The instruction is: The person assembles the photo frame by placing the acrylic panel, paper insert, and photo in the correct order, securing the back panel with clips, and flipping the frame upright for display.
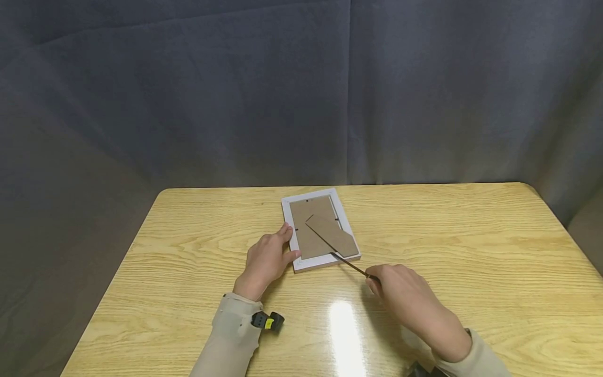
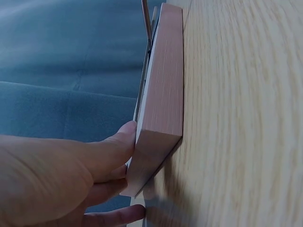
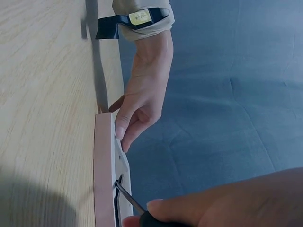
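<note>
A picture frame (image 1: pixel 296 262) lies face down on the table, its white back and brown backing board (image 1: pixel 306 243) with a fold-out stand (image 1: pixel 346 245) facing up. My left hand (image 1: pixel 267 257) holds the frame at its near left corner, thumb on the back and fingers along the side. In the left wrist view the frame's pinkish side (image 2: pixel 163 80) shows beside the thumb. My right hand (image 1: pixel 407 293) grips a screwdriver (image 3: pixel 130 198) by its dark handle. Its thin metal shaft slants to the frame's near edge, where the tip touches beside the backing board.
The wooden table (image 1: pixel 188 272) reaches out on both sides of the frame. Behind it hangs a dark grey curtain (image 1: pixel 264 104). Small dark bent metal tabs (image 1: pixel 336 219) sit on the frame's inner edges. A black strap (image 1: pixel 268 321) is on the left wrist.
</note>
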`<action>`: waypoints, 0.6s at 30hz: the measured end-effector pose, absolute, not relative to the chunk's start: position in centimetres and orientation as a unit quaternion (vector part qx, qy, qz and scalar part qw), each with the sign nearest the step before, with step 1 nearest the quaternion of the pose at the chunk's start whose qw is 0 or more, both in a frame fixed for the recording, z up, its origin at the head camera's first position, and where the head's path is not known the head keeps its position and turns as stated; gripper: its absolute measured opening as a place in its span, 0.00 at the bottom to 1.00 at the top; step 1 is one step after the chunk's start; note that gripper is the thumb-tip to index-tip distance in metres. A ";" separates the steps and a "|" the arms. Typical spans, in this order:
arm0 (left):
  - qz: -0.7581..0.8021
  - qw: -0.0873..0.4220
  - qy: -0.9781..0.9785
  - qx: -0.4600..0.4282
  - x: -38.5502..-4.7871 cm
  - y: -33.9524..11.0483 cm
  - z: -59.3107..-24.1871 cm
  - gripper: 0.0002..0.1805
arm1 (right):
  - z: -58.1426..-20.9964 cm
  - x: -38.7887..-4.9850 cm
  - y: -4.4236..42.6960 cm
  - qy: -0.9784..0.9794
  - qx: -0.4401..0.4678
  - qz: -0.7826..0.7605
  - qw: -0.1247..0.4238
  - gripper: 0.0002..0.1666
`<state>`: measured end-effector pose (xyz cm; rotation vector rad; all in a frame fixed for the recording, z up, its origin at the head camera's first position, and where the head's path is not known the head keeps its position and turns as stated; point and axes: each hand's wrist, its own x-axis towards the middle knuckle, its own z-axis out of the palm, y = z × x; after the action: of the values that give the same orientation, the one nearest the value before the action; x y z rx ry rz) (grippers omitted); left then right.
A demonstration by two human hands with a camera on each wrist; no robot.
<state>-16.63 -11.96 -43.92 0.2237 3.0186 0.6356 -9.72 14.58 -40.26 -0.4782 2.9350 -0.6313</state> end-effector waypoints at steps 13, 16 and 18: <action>0.205 0.022 0.976 0.077 -16.6 -11.9 -43.9 0.35 | -40.1 -9.8 14.2 0.968 -0.145 -0.197 0.056 0.24; 0.203 0.022 0.976 0.079 -16.7 -12.0 -44.0 0.34 | -40.1 -9.8 14.1 0.968 -0.142 -0.196 0.059 0.23; 0.204 0.027 0.976 0.077 -16.8 -12.1 -44.0 0.34 | -40.1 -9.8 14.0 0.969 -0.142 -0.195 0.056 0.24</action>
<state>-16.77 -12.05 -44.01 0.2380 3.0125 0.6302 -9.79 14.01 -40.12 -0.4312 2.9397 -0.5906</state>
